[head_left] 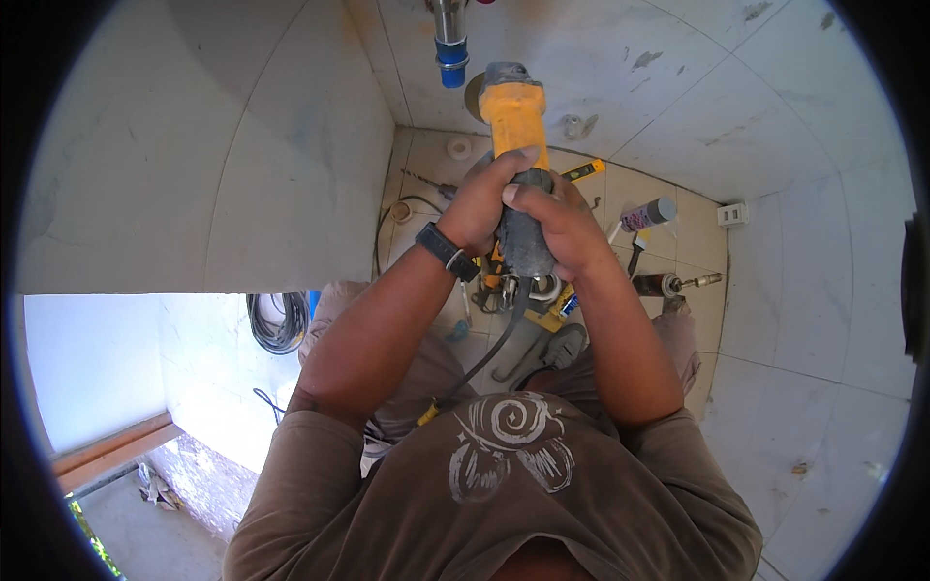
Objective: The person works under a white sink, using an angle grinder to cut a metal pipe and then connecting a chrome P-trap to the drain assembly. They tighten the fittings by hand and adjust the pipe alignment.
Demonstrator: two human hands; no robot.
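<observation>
Both my hands are wrapped round a yellow and black angle grinder (518,114), held out in front of me with its head toward the tiled wall. My left hand (481,205), below a black wristwatch (448,252), grips the body from the left. On the other side, my right hand (572,225) closes round the dark rear handle, thumb on top. Part of a disc (475,97) shows at the left of the grinder's head; the rest is hidden. A black power cord (499,341) runs from the handle down toward my lap.
A metal pipe with a blue fitting (451,60) hangs left of the grinder's head. On the tiled floor lie a drill bit (421,181), a yellow level (583,171), a spray can (649,214), a brush (636,256) and a cylindrical tool (668,284). Coiled cable (278,324) hangs at left.
</observation>
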